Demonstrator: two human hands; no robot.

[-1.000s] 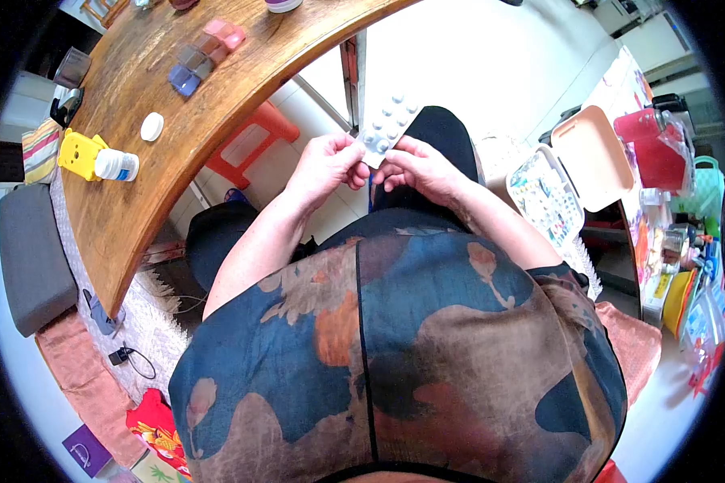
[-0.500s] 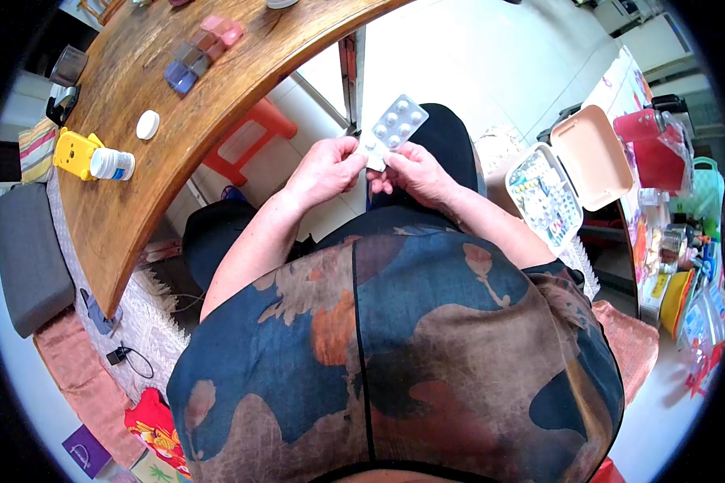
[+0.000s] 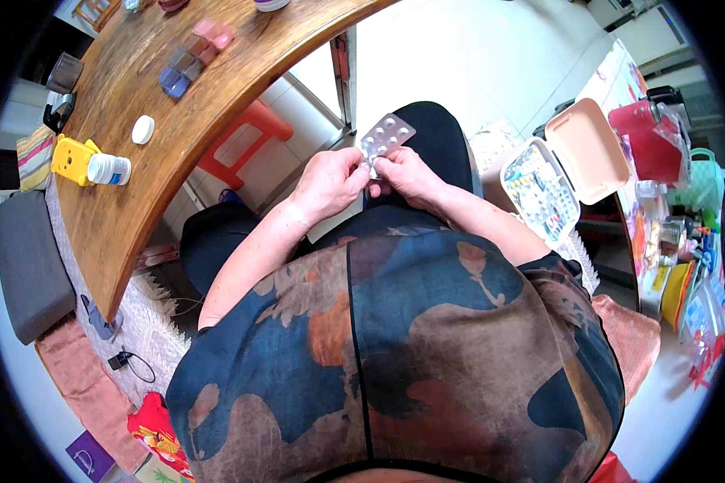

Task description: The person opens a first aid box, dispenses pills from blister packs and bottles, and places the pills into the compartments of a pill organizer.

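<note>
A silvery blister pack of pills [image 3: 387,135] is held between both hands above my lap. My left hand [image 3: 328,182] pinches its lower left edge, fingers closed. My right hand [image 3: 408,174] grips the lower right part with thumb and fingers. The upper part of the pack, with several round bumps, sticks out beyond my fingertips; the lower part is mostly covered by them. Right of my lap stands an open box [image 3: 578,211] with a peach lid [image 3: 592,149], filled with several blister packs [image 3: 536,191].
On the wooden table [image 3: 129,217] at the left are a white pill bottle [image 3: 109,169], a white cap [image 3: 142,130], a yellow bear-shaped case [image 3: 72,161] and a coloured pill organizer [image 3: 195,56]. A red stool [image 3: 246,141] stands beneath. Bags and jars crowd the right side.
The blister pack has tilted and dropped slightly, its face now darker and more foreshortened. Both hands have shifted a little left and closer together around its lower end.
</note>
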